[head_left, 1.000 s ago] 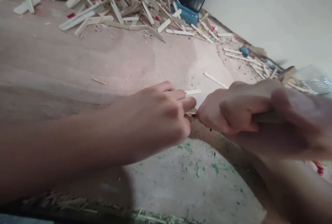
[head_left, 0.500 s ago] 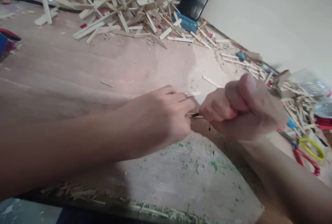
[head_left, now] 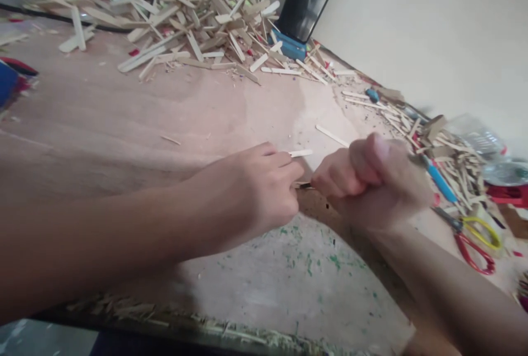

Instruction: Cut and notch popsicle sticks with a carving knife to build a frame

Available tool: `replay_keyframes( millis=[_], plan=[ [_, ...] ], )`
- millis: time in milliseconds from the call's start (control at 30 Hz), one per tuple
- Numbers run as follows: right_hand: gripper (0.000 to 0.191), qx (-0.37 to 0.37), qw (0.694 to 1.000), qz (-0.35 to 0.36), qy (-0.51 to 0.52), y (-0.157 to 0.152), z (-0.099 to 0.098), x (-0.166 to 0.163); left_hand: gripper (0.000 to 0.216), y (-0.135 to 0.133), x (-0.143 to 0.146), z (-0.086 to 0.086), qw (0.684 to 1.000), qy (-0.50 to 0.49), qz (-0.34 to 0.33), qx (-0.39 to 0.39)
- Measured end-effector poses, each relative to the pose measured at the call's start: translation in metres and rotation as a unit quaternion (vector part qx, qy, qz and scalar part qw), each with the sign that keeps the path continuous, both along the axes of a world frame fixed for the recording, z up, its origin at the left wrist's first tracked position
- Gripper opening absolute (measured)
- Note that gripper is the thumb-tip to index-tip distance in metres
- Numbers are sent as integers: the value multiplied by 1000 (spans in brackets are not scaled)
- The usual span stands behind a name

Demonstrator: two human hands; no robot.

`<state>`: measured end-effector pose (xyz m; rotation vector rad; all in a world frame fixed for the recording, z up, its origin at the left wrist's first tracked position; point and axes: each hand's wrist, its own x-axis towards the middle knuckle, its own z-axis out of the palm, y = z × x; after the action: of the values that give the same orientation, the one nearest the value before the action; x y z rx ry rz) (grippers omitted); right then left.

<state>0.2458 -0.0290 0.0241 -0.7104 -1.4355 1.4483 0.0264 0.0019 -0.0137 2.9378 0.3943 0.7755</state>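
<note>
My left hand (head_left: 251, 191) is curled over a thin wooden stick (head_left: 300, 153) on the plywood board (head_left: 124, 119), pinning it flat; the stick's pale end pokes out past the fingertips. My right hand (head_left: 371, 180) is a tight fist right beside it, gripping a tool with a blue handle (head_left: 440, 182) that sticks out behind the fist. A short dark tip (head_left: 304, 185) shows between the two hands, touching the stick's edge. Most of the stick is hidden under my left fingers.
A big heap of wooden sticks (head_left: 198, 20) lies at the back. More sticks and scraps (head_left: 445, 147) crowd the right edge by the wall. Red and yellow scissors (head_left: 474, 237) lie at the right. A green-stained mat (head_left: 305, 279) covers the near board. One loose stick (head_left: 332, 136) lies ahead.
My right fist has turned and settled lower, showing the blue handle behind it. My view has drifted right, bringing the scissors in. My left hand has stayed on the stick.
</note>
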Motion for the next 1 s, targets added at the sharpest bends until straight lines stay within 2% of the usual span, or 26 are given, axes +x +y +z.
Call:
replay_keyframes(
  millis=[200,300,433,600,1000],
  plan=[
    [62,-27,999,32,33,12,-2,3,22,0,1,-2,1000,7,1,11],
    [60,-46,997,52,46,22,0,6,25,-1,2,1,1000,6,5,3],
    [61,-35,993,83,71,28,7,11,29,-2,2,8,1000,15,13,0],
    [73,-80,990,116,-9,28,13,21,19,0,2,13,1000,29,11,-4],
    [73,-77,989,121,-28,23,13,21,17,0,2,13,999,42,13,0]
  ],
)
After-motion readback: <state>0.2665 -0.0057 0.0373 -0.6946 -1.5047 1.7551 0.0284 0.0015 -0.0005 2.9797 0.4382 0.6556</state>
